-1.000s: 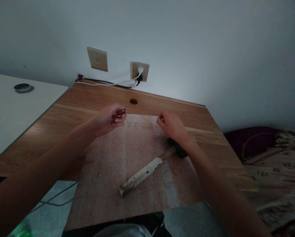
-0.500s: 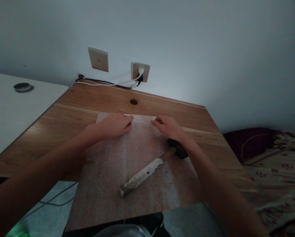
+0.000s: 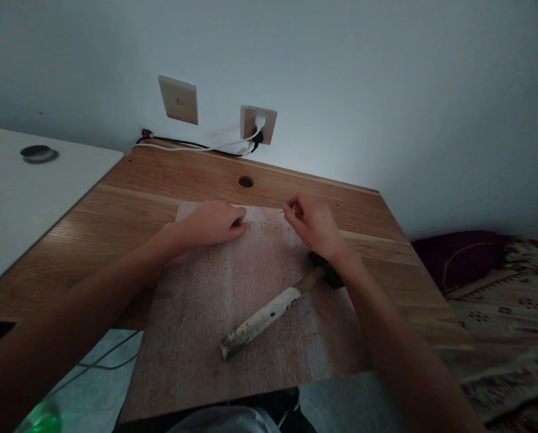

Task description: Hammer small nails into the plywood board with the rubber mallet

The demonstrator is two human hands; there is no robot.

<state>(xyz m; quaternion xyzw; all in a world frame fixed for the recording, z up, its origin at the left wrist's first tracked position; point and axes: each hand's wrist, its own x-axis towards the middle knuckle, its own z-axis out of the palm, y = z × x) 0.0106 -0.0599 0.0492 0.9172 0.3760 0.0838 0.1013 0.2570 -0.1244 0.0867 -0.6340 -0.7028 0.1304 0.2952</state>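
A thin board (image 3: 196, 337) lies on the wooden desk and sticks out past its front edge. My left hand (image 3: 214, 222) rests on its far left part, thumb and fingers closed; whatever they hold, if anything, is too small to make out. Slightly above the far right part, my right hand (image 3: 311, 222) pinches a small thin nail (image 3: 282, 211), its tip pointing left. Several tiny nail-like bits (image 3: 264, 225) show on the board between both hands. A hammer (image 3: 262, 316) with a worn white-wrapped handle lies diagonally across it, its dark head partly hidden by my right wrist.
The wooden desk (image 3: 160, 174) has a round cable hole and meets the wall. Cables (image 3: 192, 146) run along its back to a wall socket (image 3: 269, 126). At left stands a white surface (image 3: 38, 198) with a round dark object. Patterned fabric (image 3: 512, 319) lies at right.
My right hand has lifted and turned at the board's far side, bringing the pinched nail into sight. My left hand stays nearly in place. The view has tilted slightly; the hammer lies still.
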